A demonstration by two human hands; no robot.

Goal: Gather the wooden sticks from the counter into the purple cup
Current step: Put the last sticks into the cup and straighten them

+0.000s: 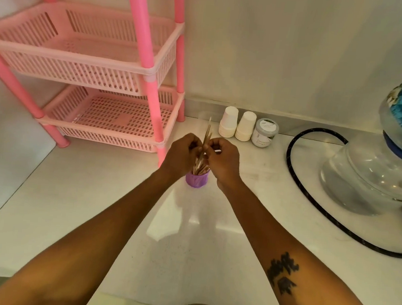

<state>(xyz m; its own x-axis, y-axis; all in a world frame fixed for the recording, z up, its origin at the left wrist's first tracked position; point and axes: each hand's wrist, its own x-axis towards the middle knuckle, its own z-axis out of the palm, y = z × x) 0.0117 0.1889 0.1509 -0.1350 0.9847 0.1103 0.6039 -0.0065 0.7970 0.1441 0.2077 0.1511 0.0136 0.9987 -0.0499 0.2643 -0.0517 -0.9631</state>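
A small purple cup (196,180) stands on the white counter (93,203), with several wooden sticks (199,168) upright in it. Just above the cup, my left hand (181,154) and my right hand (223,160) meet with curled fingers. Between them they pinch a few long sticks (207,132) that rise above the knuckles. The lower ends of the held sticks are hidden behind my fingers.
A pink two-tier basket rack (109,76) stands at the back left. Two stacks of white paper cups (237,126) and a small jar (264,133) line the wall. A water bottle on a dispenser (372,177) and a black hose (313,191) lie to the right.
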